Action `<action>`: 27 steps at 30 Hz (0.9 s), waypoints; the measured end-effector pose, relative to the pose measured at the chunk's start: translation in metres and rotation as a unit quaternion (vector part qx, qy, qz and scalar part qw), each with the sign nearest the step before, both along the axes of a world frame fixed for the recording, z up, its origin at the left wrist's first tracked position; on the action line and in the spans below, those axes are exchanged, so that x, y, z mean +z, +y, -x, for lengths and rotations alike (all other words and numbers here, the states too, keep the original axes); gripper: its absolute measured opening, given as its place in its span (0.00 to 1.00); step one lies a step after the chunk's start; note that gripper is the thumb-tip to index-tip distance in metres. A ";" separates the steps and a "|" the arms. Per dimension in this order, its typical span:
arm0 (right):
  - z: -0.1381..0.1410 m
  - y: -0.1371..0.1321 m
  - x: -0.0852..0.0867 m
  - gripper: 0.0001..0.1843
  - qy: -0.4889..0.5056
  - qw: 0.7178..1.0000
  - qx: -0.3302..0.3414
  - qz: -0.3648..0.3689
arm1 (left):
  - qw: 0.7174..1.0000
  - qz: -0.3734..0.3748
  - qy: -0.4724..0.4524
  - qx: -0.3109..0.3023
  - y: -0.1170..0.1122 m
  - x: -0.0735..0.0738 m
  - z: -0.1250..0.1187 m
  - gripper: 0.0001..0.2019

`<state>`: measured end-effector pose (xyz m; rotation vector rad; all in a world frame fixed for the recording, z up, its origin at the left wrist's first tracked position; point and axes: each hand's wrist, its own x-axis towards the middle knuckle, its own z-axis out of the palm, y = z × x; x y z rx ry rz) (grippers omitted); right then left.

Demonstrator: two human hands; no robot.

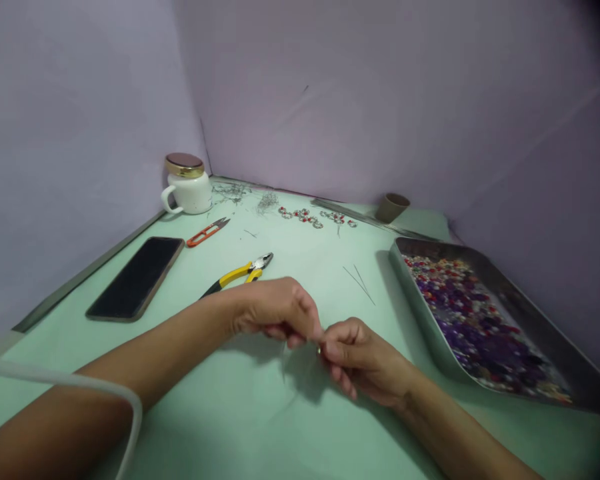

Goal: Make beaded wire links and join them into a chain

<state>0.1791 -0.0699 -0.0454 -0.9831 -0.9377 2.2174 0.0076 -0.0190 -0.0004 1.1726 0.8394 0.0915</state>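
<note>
My left hand (287, 312) and my right hand (353, 353) meet fingertip to fingertip above the green table surface. Both are closed in a pinch. A tiny gold-coloured piece (320, 350) shows at the fingertips of my right hand; its kind is too small to make out. Whatever the left fingers pinch is hidden by them. A faint thin strand hangs below the left hand, blurred. Behind the left wrist lie pliers (245, 270) with yellow and black handles. Two thin wire pieces (361, 283) rest beyond my right hand.
A metal tray (425, 327) of mixed beads (475, 327) stands at right. Phone (137, 277), orange thread snips (207, 233) and lidded white mug (190, 193) are at left. Beaded rings (303, 217), wire bits (267, 202) and a brown cup (391, 208) lie behind. A white cable (80, 380) crosses the left forearm.
</note>
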 end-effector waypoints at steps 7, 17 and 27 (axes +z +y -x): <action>0.005 0.007 -0.002 0.11 0.018 0.969 -0.245 -0.022 | 0.951 -0.212 0.045 0.219 0.011 0.003 0.003 0.14; 0.013 0.000 -0.004 0.14 0.027 0.966 -0.253 -0.037 | 0.858 -0.429 0.191 0.208 -0.019 0.011 -0.019 0.10; 0.013 -0.002 -0.004 0.19 0.048 0.982 -0.180 -0.037 | 0.922 -0.312 0.123 0.192 -0.009 0.003 -0.014 0.09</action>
